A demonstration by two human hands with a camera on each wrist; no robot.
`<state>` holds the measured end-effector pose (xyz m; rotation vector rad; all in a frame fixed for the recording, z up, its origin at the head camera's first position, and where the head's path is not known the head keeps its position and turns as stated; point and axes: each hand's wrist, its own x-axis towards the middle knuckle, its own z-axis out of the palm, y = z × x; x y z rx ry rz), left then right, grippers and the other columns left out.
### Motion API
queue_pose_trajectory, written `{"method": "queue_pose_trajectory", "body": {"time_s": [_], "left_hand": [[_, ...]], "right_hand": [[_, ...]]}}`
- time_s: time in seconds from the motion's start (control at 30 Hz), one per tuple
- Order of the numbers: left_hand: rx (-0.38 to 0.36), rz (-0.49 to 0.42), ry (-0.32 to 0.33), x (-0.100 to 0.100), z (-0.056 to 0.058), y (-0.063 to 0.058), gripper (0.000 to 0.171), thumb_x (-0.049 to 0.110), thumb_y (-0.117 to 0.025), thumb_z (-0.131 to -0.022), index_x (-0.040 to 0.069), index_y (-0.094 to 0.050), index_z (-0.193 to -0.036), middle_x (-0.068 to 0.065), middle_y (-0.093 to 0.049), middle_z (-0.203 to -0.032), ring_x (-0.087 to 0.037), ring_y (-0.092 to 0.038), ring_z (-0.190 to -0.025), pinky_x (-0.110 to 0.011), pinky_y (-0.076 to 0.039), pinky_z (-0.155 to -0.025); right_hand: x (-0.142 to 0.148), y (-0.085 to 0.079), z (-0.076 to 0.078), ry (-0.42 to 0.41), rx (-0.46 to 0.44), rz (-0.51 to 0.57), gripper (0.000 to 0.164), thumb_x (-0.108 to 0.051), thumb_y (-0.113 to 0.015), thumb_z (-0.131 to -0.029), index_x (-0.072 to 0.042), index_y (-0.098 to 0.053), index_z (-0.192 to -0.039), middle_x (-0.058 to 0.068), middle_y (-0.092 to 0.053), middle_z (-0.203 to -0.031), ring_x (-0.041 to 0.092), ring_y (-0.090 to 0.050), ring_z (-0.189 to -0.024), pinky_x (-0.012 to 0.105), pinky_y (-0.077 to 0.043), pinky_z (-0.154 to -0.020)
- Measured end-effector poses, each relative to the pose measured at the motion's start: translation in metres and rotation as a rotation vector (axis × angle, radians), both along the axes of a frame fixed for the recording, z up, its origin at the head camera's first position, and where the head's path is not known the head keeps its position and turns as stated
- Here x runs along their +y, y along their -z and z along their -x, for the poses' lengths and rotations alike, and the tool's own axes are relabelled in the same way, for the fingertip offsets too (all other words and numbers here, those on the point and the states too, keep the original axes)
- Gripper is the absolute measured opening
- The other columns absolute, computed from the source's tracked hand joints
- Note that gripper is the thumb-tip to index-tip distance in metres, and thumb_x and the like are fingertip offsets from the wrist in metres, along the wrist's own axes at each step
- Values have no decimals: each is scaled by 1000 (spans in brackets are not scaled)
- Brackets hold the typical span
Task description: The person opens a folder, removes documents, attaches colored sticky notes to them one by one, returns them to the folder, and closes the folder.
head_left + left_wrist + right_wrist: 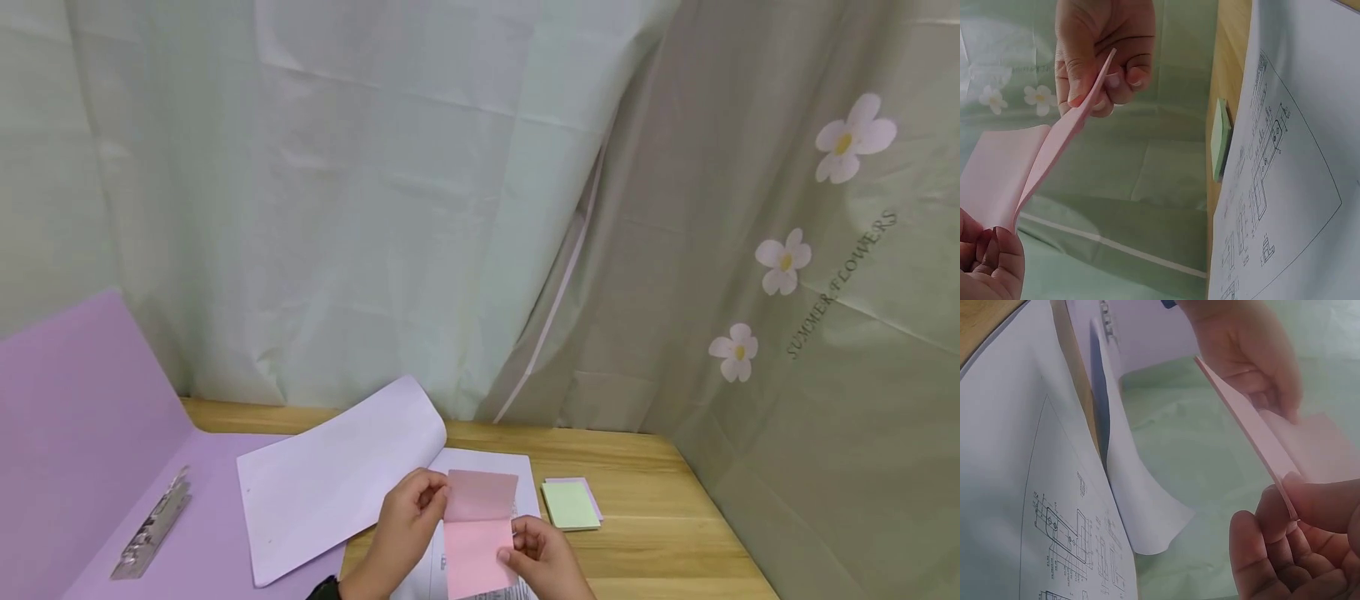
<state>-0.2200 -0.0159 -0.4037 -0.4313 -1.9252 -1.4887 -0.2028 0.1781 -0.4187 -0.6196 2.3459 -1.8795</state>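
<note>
The left hand (408, 518) pinches, with a narrow grip, the raised leaf of a pink paper notepad (480, 557). The right hand (546, 557) grips its right edge between thumb and fingers. The notepad is above a white printed paper sheet (491, 461), near a light-green square notepad (572, 506).

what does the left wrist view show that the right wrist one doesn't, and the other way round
Only the left wrist view shows the green notepad and the curtain's white flowers.
Only the right wrist view shows the purple folder and its metal clip.
Both show the left hand, right hand, pink pad, printed sheet, wooden table and curtain.
</note>
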Motion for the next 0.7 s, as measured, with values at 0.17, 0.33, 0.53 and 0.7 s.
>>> {"method": "queue_pose_trajectory", "body": {"time_s": [0.17,0.33,0.53,0.7], "left_hand": [[6,-25,13,-2,3,1,18,-14,-63,-70,4,-62,-73,4,-51,-63,3,-40,-57,-17,-39,-45],[48,-15,-30,-2,-6,-18,17,-18,-62,-67,-1,-61,-70,0,-52,-61,2,-41,-56,-16,-38,-45],[-17,-15,-32,-7,6,-2,14,-10,-64,-72,4,-64,-74,2,-56,-67,3,-44,-60,-17,-41,-49],[-110,-75,-62,-14,10,2,14,-8,-63,-73,5,-65,-76,3,-58,-70,1,-47,-61,-17,-45,-53]], "right_hand": [[1,1,1,-10,24,-14,28,-4,-62,-79,20,-49,-87,-8,-49,-68,-4,-47,-59,11,-41,-55],[2,1,2,-24,80,-59,23,0,-61,-79,19,-51,-86,14,-53,-62,-5,-48,-60,13,-43,-54],[6,2,2,-37,73,-111,20,0,-60,-80,18,-53,-87,26,-55,-69,-4,-48,-62,15,-44,-55],[19,4,1,16,12,-158,21,-2,-61,-80,16,-54,-88,17,-58,-71,-3,-48,-62,15,-43,-55]]}}
